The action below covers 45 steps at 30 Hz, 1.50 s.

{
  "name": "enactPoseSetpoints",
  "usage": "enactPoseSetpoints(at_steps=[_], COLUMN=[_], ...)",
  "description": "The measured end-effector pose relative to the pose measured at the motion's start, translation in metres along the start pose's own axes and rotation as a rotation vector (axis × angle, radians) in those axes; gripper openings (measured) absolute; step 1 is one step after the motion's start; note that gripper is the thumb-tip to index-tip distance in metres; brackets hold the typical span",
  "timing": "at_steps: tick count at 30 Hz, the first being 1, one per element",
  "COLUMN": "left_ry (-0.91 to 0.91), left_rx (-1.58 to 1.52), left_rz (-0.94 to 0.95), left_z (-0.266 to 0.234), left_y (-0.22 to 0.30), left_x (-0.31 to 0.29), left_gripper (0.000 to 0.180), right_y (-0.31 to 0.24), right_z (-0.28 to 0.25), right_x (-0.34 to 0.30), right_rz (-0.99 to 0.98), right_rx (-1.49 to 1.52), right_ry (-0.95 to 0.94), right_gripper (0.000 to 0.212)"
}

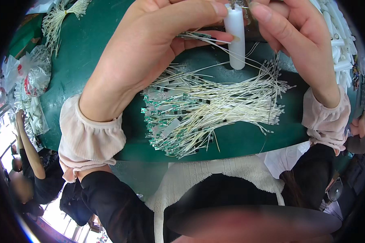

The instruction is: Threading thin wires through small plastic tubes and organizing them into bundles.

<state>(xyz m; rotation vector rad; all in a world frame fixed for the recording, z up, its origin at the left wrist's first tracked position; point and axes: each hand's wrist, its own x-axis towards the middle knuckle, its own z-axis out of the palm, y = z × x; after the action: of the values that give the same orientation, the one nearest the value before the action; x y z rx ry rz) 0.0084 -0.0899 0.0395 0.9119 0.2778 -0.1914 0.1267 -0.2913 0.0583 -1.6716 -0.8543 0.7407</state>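
Observation:
A white plastic tube point(236, 48) stands upright between my hands on the green table. My left hand point(158, 32) is closed, its thumb at the tube's top rim. A small wired circuit board point(198, 36) is caught among its fingers, with thin white wires trailing past the tube. My right hand point(298, 34) pinches at a thin wire point(242, 7) that crosses above the tube's top. Parts of the fingers on both hands are cut off by the upper edge. Just below lies a large bundle of white wires point(231, 103) with green circuit boards at their left ends.
At the right edge lie many white tubes point(340, 44). Another wire bundle point(65, 20) rests at the far left, near a clear plastic bag point(38, 71). A dark metal piece point(252, 32) stands behind the tube. Another person point(32, 162) is at the lower left.

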Motion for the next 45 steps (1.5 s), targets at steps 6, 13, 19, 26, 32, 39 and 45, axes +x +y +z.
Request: enactPoseSetpoints(at_steps=[6,13,19,26,32,39,45], left_ry=[-0.856,-0.425,-0.015,-0.803,-0.473,0.028,0.070], left_rx=[0.076,0.079,0.026,0.214,0.331,0.482,0.600], left_rz=[0.684,0.309,-0.029,0.786,0.629,0.286,0.305], left_z=[-0.044,-0.014,-0.008,-0.045,-0.030,-0.006,0.003], left_y=[-0.022,-0.009,-0.006,-0.024,-0.015,0.002,0.009], left_x=[0.059,0.017,-0.006,0.048,0.025,-0.014,-0.017], left_gripper=[0.005,0.006,0.006,0.006,0.007,0.008,0.008], right_y=[-0.002,-0.005,-0.020,-0.007,-0.005,-0.010,-0.016], right_z=[0.004,-0.002,0.004,0.011,0.009,0.011,0.008], right_x=[0.003,0.006,0.010,0.008,0.010,0.011,0.011], right_rz=[-0.001,0.123,0.215,0.106,0.085,0.085,0.083], right_rx=[0.017,0.051,-0.083,-0.087,-0.094,-0.122,-0.188], right_ry=[-0.006,-0.032,-0.105,-0.076,-0.075,-0.077,-0.083], right_gripper=[0.014,0.019,0.028,0.028,0.028,0.028,0.029])
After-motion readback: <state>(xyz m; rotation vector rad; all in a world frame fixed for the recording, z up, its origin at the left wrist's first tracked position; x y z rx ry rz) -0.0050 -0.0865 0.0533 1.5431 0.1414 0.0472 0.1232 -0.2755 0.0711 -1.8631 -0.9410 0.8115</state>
